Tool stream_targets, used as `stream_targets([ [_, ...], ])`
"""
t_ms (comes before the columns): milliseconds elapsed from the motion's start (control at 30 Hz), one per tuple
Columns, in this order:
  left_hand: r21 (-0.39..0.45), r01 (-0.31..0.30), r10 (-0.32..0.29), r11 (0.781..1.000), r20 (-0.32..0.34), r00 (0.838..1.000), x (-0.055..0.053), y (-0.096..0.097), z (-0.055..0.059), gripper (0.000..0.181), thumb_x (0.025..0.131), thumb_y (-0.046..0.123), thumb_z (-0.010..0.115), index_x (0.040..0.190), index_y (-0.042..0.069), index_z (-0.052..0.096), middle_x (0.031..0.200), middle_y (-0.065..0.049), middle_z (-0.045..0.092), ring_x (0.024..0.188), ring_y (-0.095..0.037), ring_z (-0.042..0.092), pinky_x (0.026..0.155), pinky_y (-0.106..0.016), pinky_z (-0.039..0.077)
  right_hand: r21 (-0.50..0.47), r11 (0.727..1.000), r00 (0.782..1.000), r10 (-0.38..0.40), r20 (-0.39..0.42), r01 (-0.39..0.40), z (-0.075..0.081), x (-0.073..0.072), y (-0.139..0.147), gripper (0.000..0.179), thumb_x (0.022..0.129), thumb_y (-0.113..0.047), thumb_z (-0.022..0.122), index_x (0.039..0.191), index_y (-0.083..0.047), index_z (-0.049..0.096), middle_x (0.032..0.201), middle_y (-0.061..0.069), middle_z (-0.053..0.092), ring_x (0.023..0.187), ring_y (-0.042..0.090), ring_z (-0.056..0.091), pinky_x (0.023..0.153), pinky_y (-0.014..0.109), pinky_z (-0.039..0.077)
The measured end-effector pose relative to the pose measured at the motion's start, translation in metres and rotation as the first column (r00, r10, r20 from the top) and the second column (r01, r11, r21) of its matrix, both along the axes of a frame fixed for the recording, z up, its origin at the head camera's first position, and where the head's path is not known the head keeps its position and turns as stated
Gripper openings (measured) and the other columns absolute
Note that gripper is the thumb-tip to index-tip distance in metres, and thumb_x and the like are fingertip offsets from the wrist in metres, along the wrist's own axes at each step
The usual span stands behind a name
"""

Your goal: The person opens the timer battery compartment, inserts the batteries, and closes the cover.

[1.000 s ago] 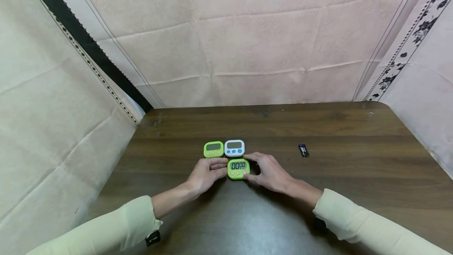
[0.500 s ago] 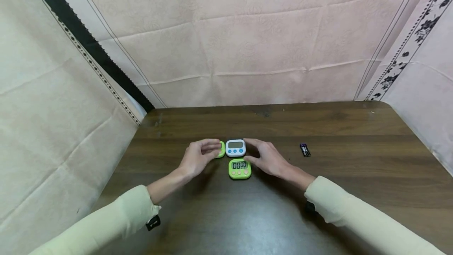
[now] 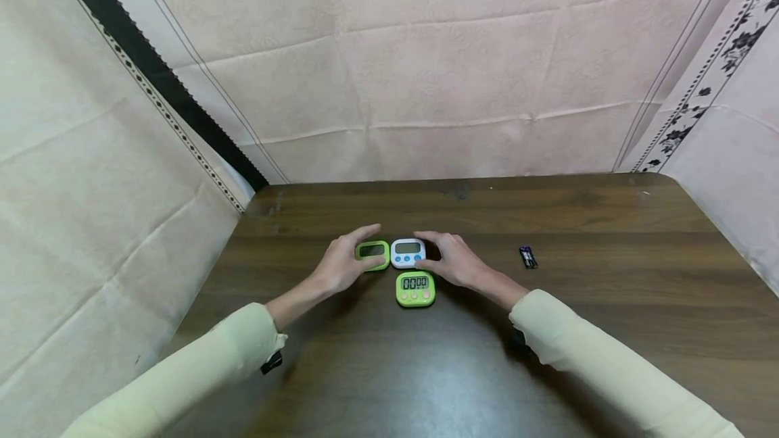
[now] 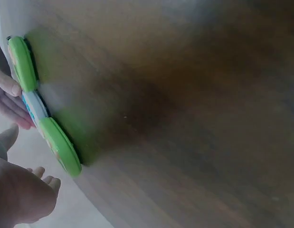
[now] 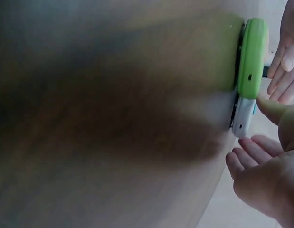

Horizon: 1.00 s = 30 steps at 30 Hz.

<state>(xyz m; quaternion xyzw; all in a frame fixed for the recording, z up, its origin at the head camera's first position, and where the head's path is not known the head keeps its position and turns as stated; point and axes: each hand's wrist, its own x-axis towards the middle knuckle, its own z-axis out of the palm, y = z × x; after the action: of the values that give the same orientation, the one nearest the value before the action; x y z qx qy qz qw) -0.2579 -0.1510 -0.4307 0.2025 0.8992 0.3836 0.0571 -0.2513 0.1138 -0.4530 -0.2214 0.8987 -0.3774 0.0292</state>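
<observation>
Three digital kitchen timers lie face up on the wooden table. My left hand is at the far left green timer; its thumb overlaps the front of the timer and its index finger stretches out above the back edge. My right hand holds the white timer by its right side, thumb at the front corner and fingers at the back. In front of the white one lies another green timer, its screen showing zeros; neither hand is on it. In the right wrist view, the thumb is right at the white timer.
A pair of small dark batteries lies on the table to the right. Pale cloth hangs behind the table's far edge and along both sides.
Both hands have left the front green timer and moved farther back. My left hand has gone to the left green timer, its fingers spreading; my right has gone to the white timer.
</observation>
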Motion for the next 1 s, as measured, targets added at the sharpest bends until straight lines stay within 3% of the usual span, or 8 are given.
stream_targets([
  [233,-0.16,0.138,-0.15,0.977,-0.066,0.987,-0.008,0.015,-0.005,0.067,0.098,0.024,0.081,0.157,0.011,0.052,0.159,-0.014,0.052,0.14,-0.03,0.055,0.114,-0.051,0.049,0.026,1.0,1.0,0.011,-0.017,-0.01,-0.004,-0.004,0.002,0.064,0.095,-0.015,0.084,0.15,0.002,0.056,0.146,0.021,0.062,0.136,0.034,0.058,0.111,0.052,0.052],
  [367,-0.245,0.175,-0.203,0.953,-0.094,0.975,-0.012,0.022,-0.008,0.066,0.098,0.024,0.081,0.156,0.011,0.054,0.139,-0.013,0.067,0.108,-0.025,0.069,0.09,-0.042,0.06,0.036,0.999,1.0,0.016,-0.026,-0.015,-0.003,-0.005,0.002,0.061,0.096,-0.016,0.083,0.149,0.002,0.057,0.146,0.021,0.062,0.136,0.035,0.058,0.11,0.053,0.052],
  [467,-0.295,0.19,-0.235,0.937,-0.125,0.964,-0.016,0.026,-0.011,0.064,0.098,0.024,0.081,0.154,0.009,0.055,0.132,-0.011,0.07,0.093,-0.022,0.069,0.08,-0.038,0.06,0.026,0.999,0.999,0.027,-0.025,-0.027,-0.001,-0.005,0.002,0.058,0.099,-0.016,0.079,0.149,0.003,0.056,0.147,0.022,0.061,0.135,0.036,0.058,0.108,0.053,0.053],
  [600,-0.332,0.208,-0.277,0.92,-0.176,0.945,-0.021,0.027,-0.01,0.056,0.1,0.023,0.079,0.15,0.008,0.06,0.147,-0.012,0.064,0.119,-0.022,0.069,0.096,-0.041,0.061,-0.017,0.999,0.999,0.042,-0.001,-0.042,0.001,-0.005,0.003,0.054,0.104,-0.017,0.073,0.15,0.005,0.055,0.149,0.024,0.058,0.136,0.036,0.057,0.106,0.052,0.055],
  [667,-0.332,0.222,-0.297,0.917,-0.196,0.934,-0.022,0.027,-0.008,0.051,0.101,0.022,0.077,0.148,0.008,0.062,0.149,-0.012,0.062,0.122,-0.021,0.068,0.098,-0.041,0.061,-0.041,0.998,0.999,0.041,0.018,-0.04,0.003,-0.005,0.004,0.053,0.106,-0.019,0.07,0.151,0.004,0.054,0.15,0.022,0.058,0.133,0.033,0.059,0.104,0.049,0.056],
  [767,-0.308,0.235,-0.31,0.922,-0.219,0.925,-0.024,0.029,-0.002,0.044,0.104,0.02,0.073,0.145,0.008,0.065,0.142,-0.011,0.067,0.098,-0.016,0.07,0.085,-0.036,0.062,-0.083,0.996,0.998,0.036,0.049,-0.032,0.005,-0.004,0.008,0.049,0.11,-0.021,0.064,0.151,0.004,0.054,0.14,0.021,0.064,0.108,0.026,0.067,0.087,0.041,0.059],
  [867,-0.26,0.233,-0.297,0.937,-0.243,0.923,-0.023,0.031,0.006,0.036,0.107,0.02,0.068,0.141,0.01,0.068,0.13,-0.007,0.074,0.079,-0.014,0.062,0.073,-0.031,0.057,-0.123,0.992,0.997,0.02,0.07,-0.012,0.009,-0.003,0.012,0.043,0.113,-0.024,0.056,0.146,0.002,0.059,0.117,0.02,0.07,0.08,0.022,0.061,0.07,0.033,0.052],
  [1000,-0.166,0.232,-0.271,0.959,-0.284,0.919,-0.021,0.036,0.016,0.028,0.108,0.02,0.066,0.134,0.012,0.072,0.119,-0.003,0.077,0.084,-0.01,0.065,0.078,-0.03,0.06,-0.167,0.986,0.998,0.006,0.07,0.006,0.018,0.001,0.017,0.038,0.117,-0.03,0.046,0.133,-0.003,0.067,0.104,0.02,0.071,0.086,0.029,0.066,0.074,0.033,0.055],
])
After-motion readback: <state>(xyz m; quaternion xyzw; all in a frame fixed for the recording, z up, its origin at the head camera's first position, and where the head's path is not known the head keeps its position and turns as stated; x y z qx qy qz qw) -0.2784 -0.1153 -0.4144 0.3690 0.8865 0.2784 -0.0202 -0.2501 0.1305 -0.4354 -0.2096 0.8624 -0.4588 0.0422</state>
